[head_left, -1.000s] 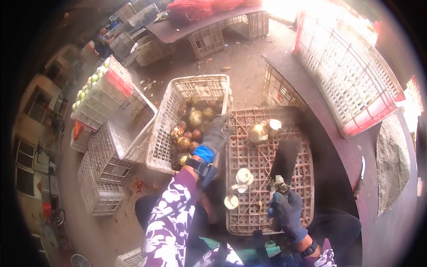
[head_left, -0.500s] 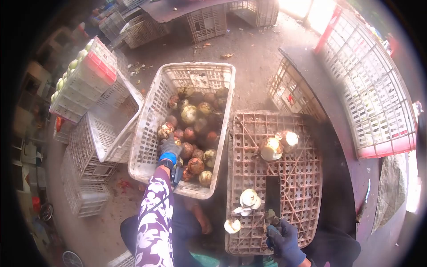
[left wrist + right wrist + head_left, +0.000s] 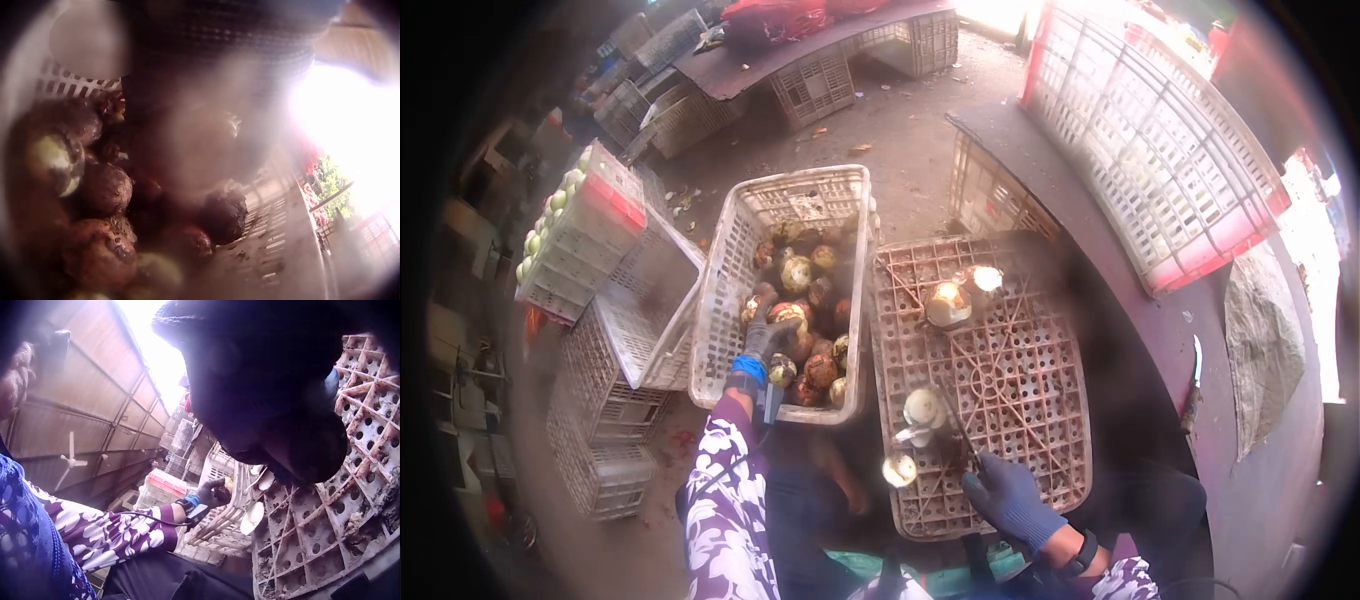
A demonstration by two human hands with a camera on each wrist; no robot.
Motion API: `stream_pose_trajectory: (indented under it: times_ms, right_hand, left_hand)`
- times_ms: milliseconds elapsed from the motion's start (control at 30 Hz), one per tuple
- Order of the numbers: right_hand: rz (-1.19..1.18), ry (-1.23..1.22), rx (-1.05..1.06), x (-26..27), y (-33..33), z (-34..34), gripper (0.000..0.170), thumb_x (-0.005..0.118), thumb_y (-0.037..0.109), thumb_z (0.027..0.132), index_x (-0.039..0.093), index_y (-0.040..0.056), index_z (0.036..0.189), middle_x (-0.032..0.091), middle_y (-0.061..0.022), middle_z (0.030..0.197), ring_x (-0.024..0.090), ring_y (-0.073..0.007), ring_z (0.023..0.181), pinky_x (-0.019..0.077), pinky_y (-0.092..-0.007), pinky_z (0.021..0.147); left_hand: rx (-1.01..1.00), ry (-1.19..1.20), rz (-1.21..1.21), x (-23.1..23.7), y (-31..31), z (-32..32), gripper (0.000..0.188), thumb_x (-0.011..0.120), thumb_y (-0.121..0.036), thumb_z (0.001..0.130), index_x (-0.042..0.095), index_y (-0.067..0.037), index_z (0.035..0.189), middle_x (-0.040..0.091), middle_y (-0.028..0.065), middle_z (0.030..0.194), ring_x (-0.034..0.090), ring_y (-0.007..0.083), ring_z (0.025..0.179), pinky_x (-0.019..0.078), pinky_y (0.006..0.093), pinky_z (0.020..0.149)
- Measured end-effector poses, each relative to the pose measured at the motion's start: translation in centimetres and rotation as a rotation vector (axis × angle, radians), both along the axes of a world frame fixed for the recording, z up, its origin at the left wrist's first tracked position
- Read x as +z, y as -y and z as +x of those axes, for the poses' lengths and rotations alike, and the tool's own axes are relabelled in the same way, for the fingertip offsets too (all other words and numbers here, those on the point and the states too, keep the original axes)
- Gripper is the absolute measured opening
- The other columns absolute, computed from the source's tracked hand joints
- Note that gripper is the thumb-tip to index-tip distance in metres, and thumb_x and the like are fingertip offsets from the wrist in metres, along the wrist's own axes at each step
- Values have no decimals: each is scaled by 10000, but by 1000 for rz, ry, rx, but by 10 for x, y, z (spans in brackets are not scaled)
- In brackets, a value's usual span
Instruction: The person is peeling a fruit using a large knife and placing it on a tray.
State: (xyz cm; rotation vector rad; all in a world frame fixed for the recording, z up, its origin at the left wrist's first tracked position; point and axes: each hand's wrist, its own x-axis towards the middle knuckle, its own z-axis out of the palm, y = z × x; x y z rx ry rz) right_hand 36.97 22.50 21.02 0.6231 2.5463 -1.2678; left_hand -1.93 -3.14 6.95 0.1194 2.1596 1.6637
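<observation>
Vegetables, whole and peeled

Left hand, gloved in grey: gripping one rough, round vegetable, which is sitting inside the slatted white plastic crate among scaly brown and yellow-green others.
Right hand, gloved in ribbed blue-grey knit: clamping a knife, its dark blade showing nearly edge-on.
Upturned crate, stained plastic grid with round holes: bearing smooth peeled vegetables and pale cut pieces.

The left hand wears a grey glove and blue band; the right hand, a blue-grey glove and black wristband. Purple sleeves bear white flowers; a black cable crosses the left one.
</observation>
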Motion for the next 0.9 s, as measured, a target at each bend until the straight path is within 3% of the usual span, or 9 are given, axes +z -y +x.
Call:
stream_pose_trajectory:
  times_ms: [33, 167, 267, 300, 400, 433, 533, 733, 900]
  right_hand:
    - [-46, 14, 30, -3, -1, 4, 251, 592, 269, 849, 564, 24, 896, 626, -203, 755, 613, -405, 730, 486, -470, 661]
    - [-81, -91, 86, -5, 1, 23, 276, 612, 283, 838, 580, 11, 868, 625, -201, 733, 617, -391, 708, 489, -451, 659]
    - [-536, 10, -86, -15, 1, 37, 284, 634, 285, 824, 602, 10, 889, 622, -186, 699, 619, -355, 671, 488, -417, 635]
    - [-502, -129, -108, -9, 1, 38, 303, 643, 279, 818, 615, 7, 949, 616, -173, 674, 613, -332, 645, 485, -388, 618]
    - [-547, -230, -218, 0, -6, 38, 323, 627, 279, 823, 612, 1, 986, 624, -188, 699, 621, -357, 683, 491, -405, 643]
    - [-502, -265, -228, 1, -7, 38, 325, 623, 280, 824, 610, 0, 988, 626, -192, 706, 623, -363, 695, 492, -410, 651]
    - [-409, -325, -244, -3, -9, 37, 332, 610, 282, 828, 604, -1, 1000, 632, -207, 737, 627, -381, 736, 494, -426, 679]
    - [-680, 13, -298, 15, -12, 34, 344, 584, 294, 846, 592, 5, 1032, 632, -247, 848, 617, -411, 827, 489, -457, 738]
    - [-434, -202, -201, -6, -7, 34, 332, 574, 297, 855, 582, -8, 983, 625, -259, 814, 618, -421, 807, 489, -463, 717]
  left_hand:
    - [-47, 91, 22, 59, -21, 27, 887, 781, -299, 683, 345, -96, 1428, 522, 85, 1196, 553, 205, 1023, 480, 283, 860]
    - [-303, 18, 183, 105, -39, 61, 853, 768, -246, 705, 337, -90, 1424, 472, 92, 1290, 541, 209, 1087, 503, 318, 888]
    - [-392, 111, 196, 165, -66, 122, 888, 750, -204, 706, 283, -36, 1442, 464, 92, 1282, 516, 199, 1114, 482, 301, 890]
    - [-429, 160, 210, 174, -73, 139, 856, 735, -159, 720, 286, -29, 1437, 467, 97, 1277, 518, 202, 1120, 485, 308, 894]
    - [-487, 61, 129, 155, -88, 171, 784, 768, -179, 720, 377, -69, 1391, 490, 71, 1256, 556, 174, 1063, 524, 292, 845]
    - [-444, 180, 190, 154, -97, 184, 778, 770, -14, 697, 374, -23, 1366, 511, 97, 1217, 551, 190, 1068, 518, 285, 865]
    - [-533, -41, 164, 113, -113, 198, 743, 785, -33, 688, 422, -32, 1338, 543, 97, 1195, 560, 190, 1070, 508, 302, 897]
    - [-515, -156, -2, 88, -124, 218, 791, 804, -22, 658, 405, -21, 1341, 511, 120, 1252, 520, 194, 1140, 465, 312, 971]
    - [-501, -164, -16, 82, -125, 221, 804, 811, -12, 657, 399, -17, 1347, 520, 125, 1242, 545, 188, 1104, 479, 303, 954]
